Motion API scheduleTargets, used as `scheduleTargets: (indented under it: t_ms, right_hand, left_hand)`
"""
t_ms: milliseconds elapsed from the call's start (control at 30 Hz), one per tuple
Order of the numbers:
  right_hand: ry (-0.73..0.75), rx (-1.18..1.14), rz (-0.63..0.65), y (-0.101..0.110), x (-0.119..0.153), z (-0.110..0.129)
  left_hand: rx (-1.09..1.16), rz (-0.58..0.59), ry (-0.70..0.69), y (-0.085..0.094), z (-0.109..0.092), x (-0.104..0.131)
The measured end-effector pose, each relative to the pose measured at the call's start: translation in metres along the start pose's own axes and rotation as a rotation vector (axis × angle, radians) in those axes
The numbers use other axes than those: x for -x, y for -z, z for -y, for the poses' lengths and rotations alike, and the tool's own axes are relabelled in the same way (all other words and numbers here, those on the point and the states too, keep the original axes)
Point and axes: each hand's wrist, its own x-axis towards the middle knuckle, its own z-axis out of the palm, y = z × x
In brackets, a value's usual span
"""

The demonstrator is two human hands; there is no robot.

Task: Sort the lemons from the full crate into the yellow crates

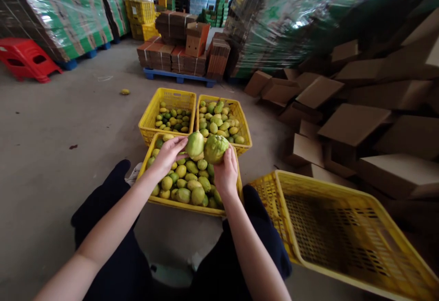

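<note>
Red stool: at the far left of my view I have a red stool (29,58) on the floor (85,122).
Loose fruit: one yellowish fruit (125,92) lies on the floor, well apart from the crates.
Stacked crates: farther back I see yellow stacked crates (140,13); I can't make out their contents.
Rear left crate: I see yellow and green fruit low inside this yellow rear left crate (146,120), below its rim.
Left hand: I read the left hand (168,154) as closed lightly round a smooth green fruit (195,144), fingertips on its left side, above the front crate.
Blue pallet: behind the crates, the blue pallet (180,77) bears strapped stacks of flat cardboard (156,56) and an upright carton (196,40).
Front crate: this yellow front crate (192,208), between the person's knees, holds many yellow and green fruits spread across it.
Right hand: I see the right hand (226,173) gripping a bumpy green fruit (215,149) from its lower right, just beside the smooth one.
Rear right crate: it sits beside the rear left one; green and yellow fruits heap higher in this rear right crate (246,129).
Right side crate: I see the slatted inside of a large tilted crate (268,200), partly in shadow.
Cardboard boxes: brown boxes (355,122) lie jumbled behind it.
</note>
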Motion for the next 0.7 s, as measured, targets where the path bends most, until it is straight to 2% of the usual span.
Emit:
scheduleTargets:
  t_ms: [100,233,333,433,500,700]
  right_hand:
    - [-0.028,0.09,0.014,0.003,0.001,-0.01]
    - [-0.13,0.039,0.061,-0.001,0.007,-0.012]
    - [-0.236,-0.1,-0.025,-0.008,0.009,-0.007]
    - [-0.325,-0.265,-0.082,-0.011,0.006,-0.003]
    - [-0.36,-0.35,-0.078,-0.01,0.002,-0.003]
    - [-0.507,-0.54,0.007,0.001,-0.005,-0.002]
  left_hand:
    - [-0.086,-0.031,0.025,-0.006,0.004,0.003]
    - [-0.141,-0.002,0.0,-0.008,0.003,0.008]
    - [-0.097,0.069,0.077,-0.006,0.001,0.008]
    - [-0.041,0.131,0.078,-0.002,-0.002,0.007]
    - [0.008,0.123,0.077,-0.001,-0.003,0.006]
    - [0.132,0.121,0.221,-0.004,0.0,0.002]
